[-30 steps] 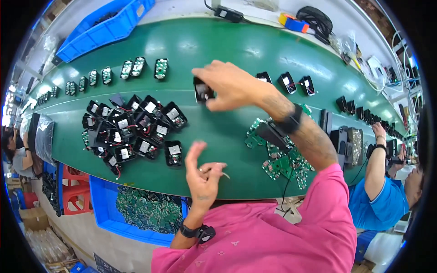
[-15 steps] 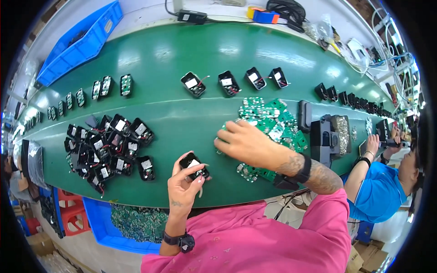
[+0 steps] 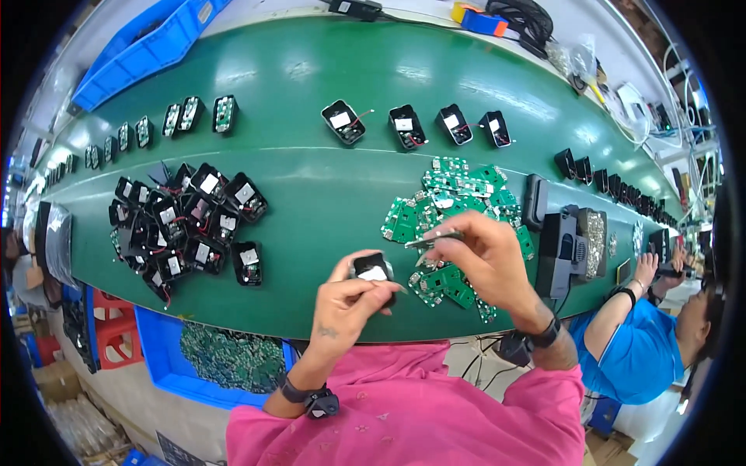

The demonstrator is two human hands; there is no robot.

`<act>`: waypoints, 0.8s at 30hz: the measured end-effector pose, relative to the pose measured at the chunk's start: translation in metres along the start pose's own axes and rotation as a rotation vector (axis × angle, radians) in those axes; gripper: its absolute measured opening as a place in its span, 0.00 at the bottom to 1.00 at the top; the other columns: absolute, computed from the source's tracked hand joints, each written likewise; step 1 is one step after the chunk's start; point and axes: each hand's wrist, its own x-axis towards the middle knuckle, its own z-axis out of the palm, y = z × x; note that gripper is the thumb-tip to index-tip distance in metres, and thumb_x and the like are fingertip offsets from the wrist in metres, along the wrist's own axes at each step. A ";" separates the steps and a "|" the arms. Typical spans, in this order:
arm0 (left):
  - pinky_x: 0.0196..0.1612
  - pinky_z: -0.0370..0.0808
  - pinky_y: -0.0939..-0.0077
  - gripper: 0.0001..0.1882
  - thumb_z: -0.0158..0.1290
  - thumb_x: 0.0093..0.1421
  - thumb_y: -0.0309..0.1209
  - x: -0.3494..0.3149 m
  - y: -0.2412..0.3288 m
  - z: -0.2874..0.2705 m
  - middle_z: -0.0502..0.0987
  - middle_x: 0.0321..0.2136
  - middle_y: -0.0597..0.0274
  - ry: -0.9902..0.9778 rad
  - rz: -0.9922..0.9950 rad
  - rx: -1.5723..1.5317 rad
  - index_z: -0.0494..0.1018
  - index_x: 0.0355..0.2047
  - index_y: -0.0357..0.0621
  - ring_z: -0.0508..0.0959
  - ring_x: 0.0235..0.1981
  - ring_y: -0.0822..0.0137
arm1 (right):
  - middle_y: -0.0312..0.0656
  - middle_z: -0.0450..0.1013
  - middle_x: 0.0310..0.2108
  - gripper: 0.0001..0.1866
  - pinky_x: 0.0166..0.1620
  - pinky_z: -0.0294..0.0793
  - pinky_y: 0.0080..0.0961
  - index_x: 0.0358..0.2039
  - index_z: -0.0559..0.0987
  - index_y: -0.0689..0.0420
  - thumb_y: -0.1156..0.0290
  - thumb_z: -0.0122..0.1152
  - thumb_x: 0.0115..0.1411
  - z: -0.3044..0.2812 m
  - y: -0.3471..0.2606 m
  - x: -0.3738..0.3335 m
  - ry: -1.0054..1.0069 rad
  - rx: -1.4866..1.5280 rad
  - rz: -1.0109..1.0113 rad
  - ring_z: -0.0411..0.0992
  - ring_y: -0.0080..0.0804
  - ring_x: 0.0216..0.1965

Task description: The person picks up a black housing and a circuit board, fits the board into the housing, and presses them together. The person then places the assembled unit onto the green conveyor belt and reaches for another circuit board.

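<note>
A black case [image 3: 373, 268], open side up with a white patch inside, sits just left of the pile of green circuit boards [image 3: 443, 183], clasped in the fingers of the left hand [image 3: 346, 305]. Over the pile's near part, the right hand [image 3: 483, 256] pinches a thin circuit board [image 3: 432, 239], seen nearly edge-on. The two hands are apart, near each other. Beyond the pile, four open cases [image 3: 406, 124] stand in a row on the green bench [image 3: 326, 194]; well left of it lies a heap of similar cases [image 3: 185, 220]. Right of the pile is a person in blue [image 3: 633, 342].
</note>
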 end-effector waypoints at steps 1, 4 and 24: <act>0.35 0.81 0.79 0.11 0.57 0.65 0.29 0.001 -0.003 0.003 0.67 0.56 0.50 -0.082 -0.003 -0.019 0.83 0.38 0.32 0.79 0.40 0.69 | 0.44 0.77 0.40 0.12 0.42 0.78 0.21 0.45 0.78 0.64 0.84 0.62 0.59 0.003 0.007 -0.003 0.058 0.017 -0.141 0.77 0.25 0.43; 0.32 0.81 0.80 0.13 0.54 0.68 0.32 0.004 0.005 0.013 0.70 0.51 0.57 -0.256 -0.102 -0.085 0.82 0.41 0.35 0.77 0.37 0.73 | 0.37 0.73 0.34 0.11 0.42 0.75 0.16 0.40 0.82 0.64 0.85 0.65 0.56 0.016 0.013 -0.015 0.174 0.050 -0.260 0.73 0.22 0.41; 0.33 0.76 0.82 0.46 0.60 0.56 0.19 0.007 0.015 0.002 0.65 0.59 0.57 -0.192 -0.215 -0.227 0.49 0.71 0.43 0.78 0.40 0.73 | 0.34 0.72 0.30 0.20 0.34 0.67 0.20 0.43 0.86 0.53 0.86 0.66 0.51 0.020 0.019 -0.025 -0.162 -0.082 -0.218 0.70 0.24 0.32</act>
